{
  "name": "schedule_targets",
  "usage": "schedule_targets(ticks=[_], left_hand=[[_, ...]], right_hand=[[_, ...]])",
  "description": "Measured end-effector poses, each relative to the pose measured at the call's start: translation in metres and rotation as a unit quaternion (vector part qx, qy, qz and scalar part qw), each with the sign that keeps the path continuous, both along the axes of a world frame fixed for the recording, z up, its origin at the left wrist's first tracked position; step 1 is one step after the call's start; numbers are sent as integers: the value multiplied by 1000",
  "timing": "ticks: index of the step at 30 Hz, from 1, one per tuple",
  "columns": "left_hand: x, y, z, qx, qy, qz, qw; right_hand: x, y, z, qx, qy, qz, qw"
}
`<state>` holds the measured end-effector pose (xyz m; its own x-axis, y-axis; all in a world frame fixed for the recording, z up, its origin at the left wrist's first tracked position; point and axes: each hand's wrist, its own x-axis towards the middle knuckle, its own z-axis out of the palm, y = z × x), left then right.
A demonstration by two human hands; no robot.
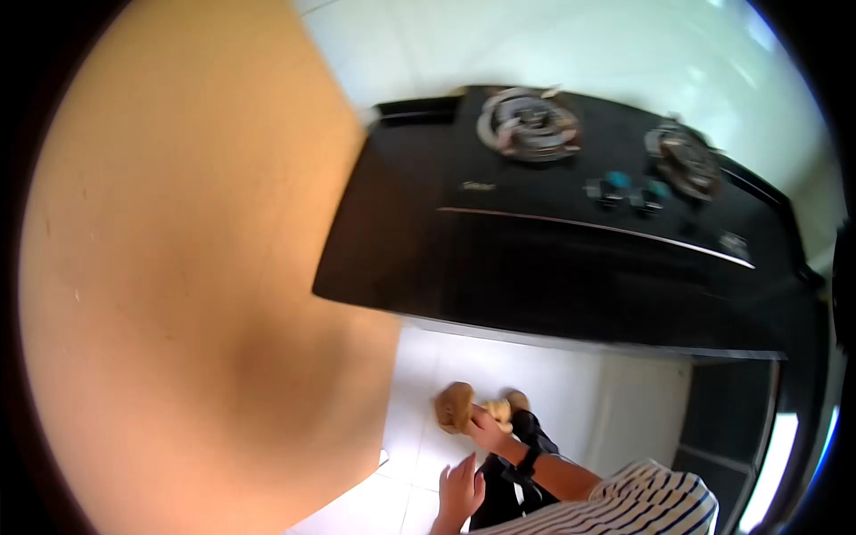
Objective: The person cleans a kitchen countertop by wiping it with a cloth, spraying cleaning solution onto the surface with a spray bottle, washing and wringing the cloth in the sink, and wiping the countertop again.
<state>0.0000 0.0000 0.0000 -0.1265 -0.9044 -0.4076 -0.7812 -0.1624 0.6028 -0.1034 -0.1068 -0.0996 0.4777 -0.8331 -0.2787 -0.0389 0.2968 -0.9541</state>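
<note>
At the bottom of the head view, my right hand [488, 430], with a black band on its wrist, is closed on a crumpled brown cloth-like thing [455, 407]. A yellowish part [497, 411] shows beside its fingers; blur hides whether both belong together. Lower and to the left, my left hand [459, 490] is raised with its fingers apart and holds nothing. Both hands are below the front edge of the black counter [392, 259].
A black gas stove [553, 192] with two burners [530, 125] and two knobs is set in the counter. A large tan surface [205, 267] fills the left side. White floor tiles [419, 366] and a dark cabinet [727, 415] lie below the counter.
</note>
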Motion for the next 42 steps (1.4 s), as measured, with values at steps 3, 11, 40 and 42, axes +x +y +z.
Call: schedule_targets(ticks=[3, 11, 40, 42], left_hand=[[-19, -126, 2, -230, -43, -65, 970], [-122, -182, 90, -219, 223, -224, 923], [-626, -79, 121, -103, 344, -641, 678], [-656, -95, 128, -155, 351, -685, 619]], right_hand=[[-29, -117, 82, -192, 81, -36, 977], [-181, -24, 213, -243, 128, -272, 922], [-544, 238, 265, -164, 492, -623, 586], [-567, 209, 265, -129, 491, -570, 646]])
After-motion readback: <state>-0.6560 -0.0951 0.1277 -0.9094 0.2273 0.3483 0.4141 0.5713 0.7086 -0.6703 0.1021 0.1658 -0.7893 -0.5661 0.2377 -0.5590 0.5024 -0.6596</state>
